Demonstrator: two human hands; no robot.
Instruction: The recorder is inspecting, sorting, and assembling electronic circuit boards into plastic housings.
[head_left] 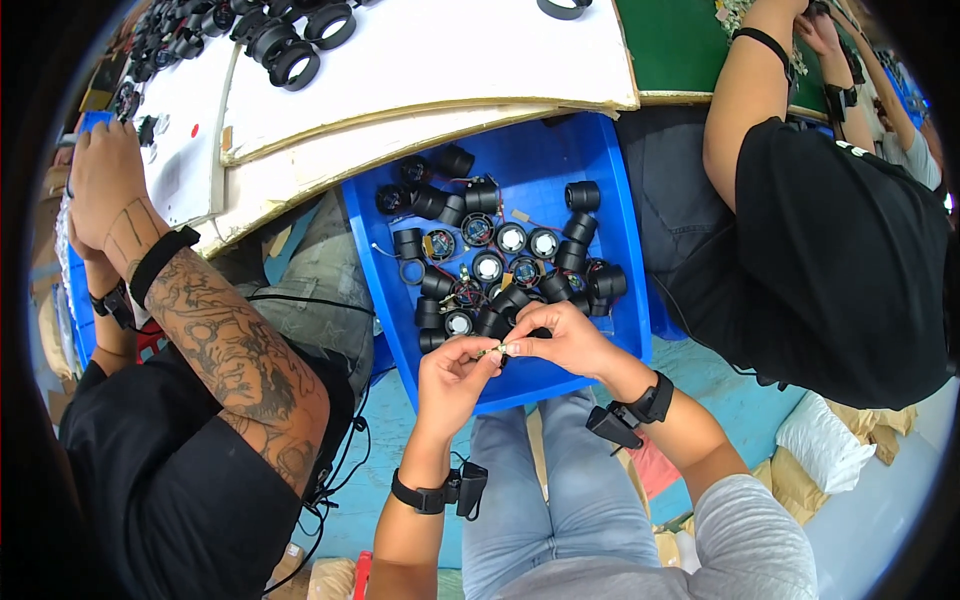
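Observation:
My left hand (453, 382) and my right hand (568, 340) meet over the near edge of the blue bin (392, 330). Thumb and fingers of both are closed in a pinch on one small whitish-green part (499, 350). Fingertips cover most of it, and it is too small to name. Beneath and beyond my hands, the bin holds many short black cylindrical housings (577, 228). Some show round white faces (488, 266), others bare wires and coloured insides.
A white-topped table (430, 60) stands beyond the bin, with black rings (295, 65) heaped at its far left. A co-worker's tattooed arm (230, 330) is at left; another person in black (830, 260) sits at right. Black cables (345, 450) hang at left. Packages (820, 440) lie at lower right.

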